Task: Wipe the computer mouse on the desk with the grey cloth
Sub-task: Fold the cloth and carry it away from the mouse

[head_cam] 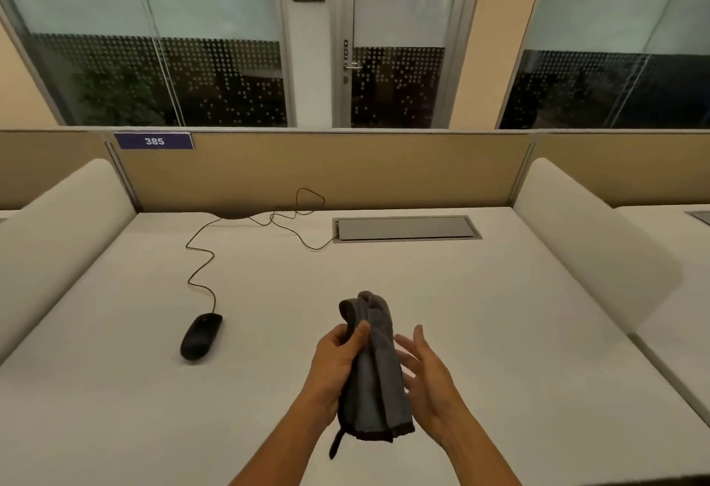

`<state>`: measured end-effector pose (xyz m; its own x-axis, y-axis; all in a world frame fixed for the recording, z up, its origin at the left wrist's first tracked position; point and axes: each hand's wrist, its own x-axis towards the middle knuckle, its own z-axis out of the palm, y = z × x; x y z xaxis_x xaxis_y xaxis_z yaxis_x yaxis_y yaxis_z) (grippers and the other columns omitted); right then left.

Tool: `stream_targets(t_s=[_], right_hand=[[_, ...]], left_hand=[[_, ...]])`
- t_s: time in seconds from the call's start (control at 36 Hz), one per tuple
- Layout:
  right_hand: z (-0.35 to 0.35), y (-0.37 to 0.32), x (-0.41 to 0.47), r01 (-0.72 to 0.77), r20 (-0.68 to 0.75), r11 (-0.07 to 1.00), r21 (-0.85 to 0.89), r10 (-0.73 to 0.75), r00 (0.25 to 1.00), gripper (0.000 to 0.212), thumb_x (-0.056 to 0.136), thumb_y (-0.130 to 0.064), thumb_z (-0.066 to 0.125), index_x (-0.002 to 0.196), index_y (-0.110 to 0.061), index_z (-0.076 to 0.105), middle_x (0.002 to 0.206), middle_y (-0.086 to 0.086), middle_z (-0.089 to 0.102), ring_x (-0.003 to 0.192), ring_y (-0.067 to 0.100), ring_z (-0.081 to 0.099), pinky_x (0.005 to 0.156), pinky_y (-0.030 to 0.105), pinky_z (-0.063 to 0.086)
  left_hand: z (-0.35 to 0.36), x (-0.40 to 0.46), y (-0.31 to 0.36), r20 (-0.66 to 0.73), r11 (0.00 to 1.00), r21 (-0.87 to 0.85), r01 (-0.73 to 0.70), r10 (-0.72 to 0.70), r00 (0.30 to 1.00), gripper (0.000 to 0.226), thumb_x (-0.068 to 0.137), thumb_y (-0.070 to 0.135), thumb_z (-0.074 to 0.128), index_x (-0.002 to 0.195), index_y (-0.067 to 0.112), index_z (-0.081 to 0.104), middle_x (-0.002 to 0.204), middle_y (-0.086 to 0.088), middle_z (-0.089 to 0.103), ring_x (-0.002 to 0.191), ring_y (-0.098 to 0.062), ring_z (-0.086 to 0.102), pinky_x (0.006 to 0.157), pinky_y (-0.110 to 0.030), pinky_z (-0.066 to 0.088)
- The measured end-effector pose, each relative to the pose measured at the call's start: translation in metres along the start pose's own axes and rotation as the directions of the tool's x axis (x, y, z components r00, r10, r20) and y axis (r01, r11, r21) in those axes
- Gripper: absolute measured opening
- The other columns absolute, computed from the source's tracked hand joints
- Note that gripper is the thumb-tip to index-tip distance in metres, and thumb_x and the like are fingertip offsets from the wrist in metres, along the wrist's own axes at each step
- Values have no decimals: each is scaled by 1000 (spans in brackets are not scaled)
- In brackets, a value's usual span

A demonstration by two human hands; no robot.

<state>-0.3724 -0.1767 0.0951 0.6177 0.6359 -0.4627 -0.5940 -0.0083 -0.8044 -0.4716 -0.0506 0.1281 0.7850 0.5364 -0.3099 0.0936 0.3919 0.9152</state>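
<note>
A black wired computer mouse (201, 335) lies on the white desk (115, 389), to the left of my hands. Its thin black cable (199, 266) snakes back toward the partition. The grey cloth (374, 370) hangs folded and upright above the desk's middle, held in my left hand (334, 362), whose thumb and fingers pinch its left side. My right hand (428, 378) is just right of the cloth, fingers spread, palm facing it. Whether the right hand touches the cloth is unclear.
A grey cable hatch (407, 228) is set into the desk at the back. A tan partition (326, 166) with a blue "385" label (154, 141) closes the far edge. White side dividers (57, 239) (588, 243) flank the desk. Behind stand glass walls and a door.
</note>
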Motion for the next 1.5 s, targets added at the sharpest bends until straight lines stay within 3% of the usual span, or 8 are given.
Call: stream_targets(t_s=[0.08,0.22,0.36,0.56,0.69,0.94,1.19,1.5], right_hand=[[-10,0,-7,-44,103,998,54,38,994,75,78,-76,56,122,-16,67,124,16,68,112,37,66,98,55,51],[-24,-5,-14,-68,187,993,100,48,981,81,72,-79,60,119,-14,69,122,24,67,114,40,64,95,50,54],[-36,-13,-10,-28,161,985,168,1,987,74,71,-75,66,120,-19,70,122,19,68,113,38,65,87,47,56],[-65,-40,9,15,119,987,160,-34,992,66,75,-67,70,118,-18,71,122,16,69,111,38,66,84,48,57],[-81,-68,23,61,99,997,46,-65,993,47,83,-44,71,122,-18,68,126,12,67,114,34,64,90,44,55],[-97,-98,60,141,-127,987,-72,-149,981,27,93,-12,60,117,-15,69,115,11,73,103,32,70,88,48,58],[-127,-124,93,95,-212,990,-105,-116,970,25,92,-8,61,116,-11,68,108,8,75,97,28,72,77,37,59],[-195,-166,143,-58,-266,970,-238,-7,964,29,88,-8,69,117,-12,65,107,8,74,95,28,72,75,38,62]], left_hand=[[21,-2,-3,-6,999,48,-18,18,1000,56,72,60,70,87,6,66,94,-23,72,82,-32,72,80,-44,61],[46,2,-8,29,977,202,-65,60,998,39,82,55,67,75,17,67,84,-11,72,77,-21,70,74,-32,59],[53,21,-3,-49,955,291,-57,75,996,48,87,57,59,89,9,63,84,-8,71,75,-20,70,67,-28,59],[52,62,7,-129,991,120,53,-37,991,40,95,51,51,101,17,71,97,-3,76,89,-23,72,64,-29,55],[51,95,16,-70,981,-53,185,-189,980,45,96,53,48,101,17,74,91,-2,79,78,-21,76,57,-29,58],[44,157,15,58,983,128,129,-137,989,54,81,32,77,125,9,56,116,-9,71,100,-29,71,84,-44,60],[59,203,17,143,974,176,143,-170,975,39,81,25,78,115,11,66,103,-6,77,91,-24,74,68,-32,61],[117,261,5,198,953,146,267,-293,936,34,83,1,71,117,6,65,111,-12,74,103,-32,70,83,-39,59]])
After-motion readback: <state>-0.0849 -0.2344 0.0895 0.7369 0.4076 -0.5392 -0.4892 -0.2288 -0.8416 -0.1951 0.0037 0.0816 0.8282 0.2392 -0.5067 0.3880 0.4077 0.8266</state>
